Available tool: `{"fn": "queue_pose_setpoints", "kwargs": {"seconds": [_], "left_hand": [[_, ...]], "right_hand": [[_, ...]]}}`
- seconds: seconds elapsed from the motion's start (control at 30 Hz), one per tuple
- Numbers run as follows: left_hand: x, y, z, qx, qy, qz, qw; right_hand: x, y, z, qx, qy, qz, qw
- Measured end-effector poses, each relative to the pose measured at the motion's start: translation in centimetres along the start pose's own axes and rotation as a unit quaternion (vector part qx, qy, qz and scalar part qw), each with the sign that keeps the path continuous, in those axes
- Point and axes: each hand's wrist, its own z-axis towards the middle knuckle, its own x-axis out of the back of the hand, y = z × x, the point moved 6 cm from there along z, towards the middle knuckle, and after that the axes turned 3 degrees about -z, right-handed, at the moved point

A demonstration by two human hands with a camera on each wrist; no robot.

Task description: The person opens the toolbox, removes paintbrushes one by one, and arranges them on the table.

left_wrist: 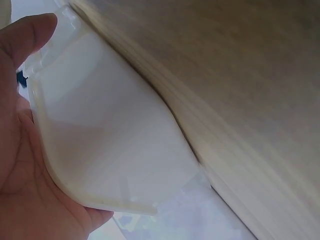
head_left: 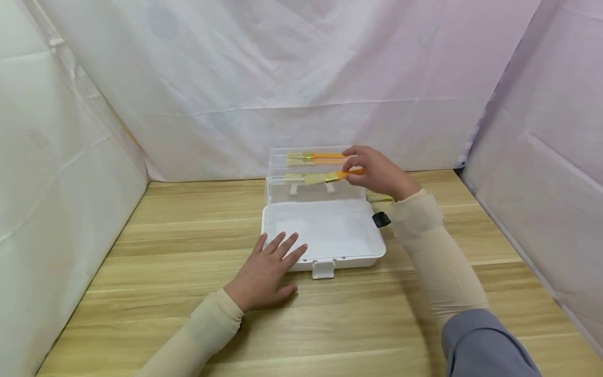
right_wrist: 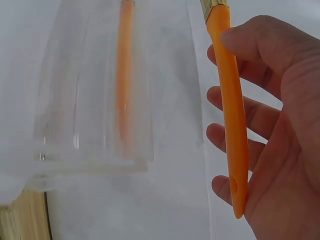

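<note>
My right hand (head_left: 377, 167) pinches a paintbrush (head_left: 332, 177) by its orange handle, with the pale bristles pointing left. It hovers in front of the raised clear lid of a white plastic box (head_left: 325, 225). In the right wrist view the thumb lies on the handle (right_wrist: 232, 110) near the metal ferrule, with the fingers behind it. Another orange-handled paintbrush (head_left: 325, 155) lies at the lid's upper part, showing through the clear plastic in the right wrist view. My left hand (head_left: 268, 272) rests on the box's front left corner, fingers spread over the rim.
The box's latch (head_left: 323, 269) hangs open at its front. More bristles (head_left: 379, 198) show on the wooden table beyond the box, partly behind my right wrist. A small black piece (head_left: 381, 219) sticks out beside that wrist. White cloth (head_left: 282, 89) encloses the back and sides.
</note>
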Motion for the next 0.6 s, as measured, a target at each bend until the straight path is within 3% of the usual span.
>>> {"fn": "queue_pose_setpoints", "kwargs": {"seconds": [0.3,0.6], "left_hand": [[0.2,-0.1,-0.4,0.010,-0.008,-0.004,0.9999],[0.6,-0.2,-0.4,0.008,-0.005,-0.003,0.9999]], "right_hand": [[0.2,0.7,-4.9,0.031,0.061,-0.035,0.997],[0.6,3.2,-9.4,-0.018,0.091,-0.006,0.996]]}}
